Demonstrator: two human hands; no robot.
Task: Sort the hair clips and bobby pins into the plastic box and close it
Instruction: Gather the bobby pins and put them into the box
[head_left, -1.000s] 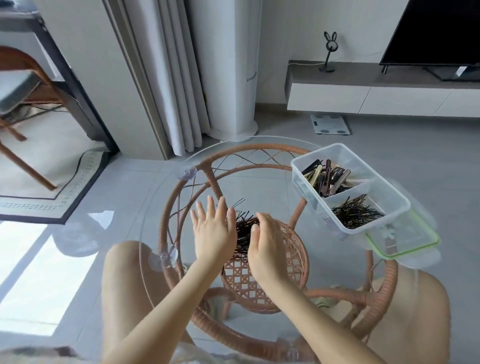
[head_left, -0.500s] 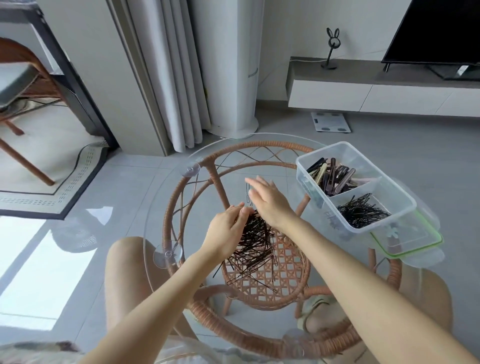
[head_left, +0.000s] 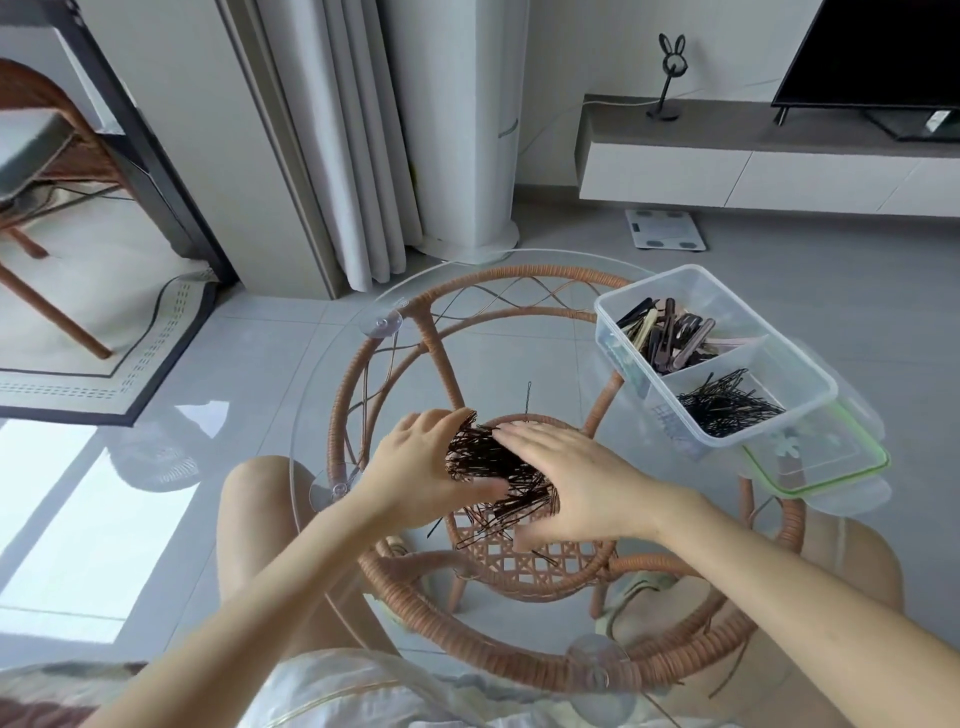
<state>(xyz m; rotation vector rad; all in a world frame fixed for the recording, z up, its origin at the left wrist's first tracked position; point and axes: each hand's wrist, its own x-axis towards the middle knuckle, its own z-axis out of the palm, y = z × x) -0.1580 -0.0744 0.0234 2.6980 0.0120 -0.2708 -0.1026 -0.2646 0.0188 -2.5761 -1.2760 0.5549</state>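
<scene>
A pile of dark bobby pins (head_left: 491, 467) lies on the round glass table top (head_left: 332, 395). My left hand (head_left: 415, 462) cups the pile's left side, fingers curled around the pins. My right hand (head_left: 576, 478) lies flat on the pile's right side, fingers spread. One stray bobby pin (head_left: 528, 397) lies just beyond the pile. The clear plastic box (head_left: 810, 387) stands at the right, with hair clips (head_left: 670, 335) in its far compartment and bobby pins (head_left: 727, 405) in its near one. Its green-rimmed lid (head_left: 831, 467) lies under the box's near end.
The glass top rests on a rattan frame (head_left: 426, 332) with suction cups. My knees show beneath it. On the floor beyond stand a white column unit (head_left: 467, 156), curtains, a scale (head_left: 665, 228) and a low TV cabinet (head_left: 753, 166). A chair and rug are at the left.
Both hands have closed in on the bobby pin pile. The right hand drew back from the far side and now presses flat on the pins; the left hand cups them from the left.
</scene>
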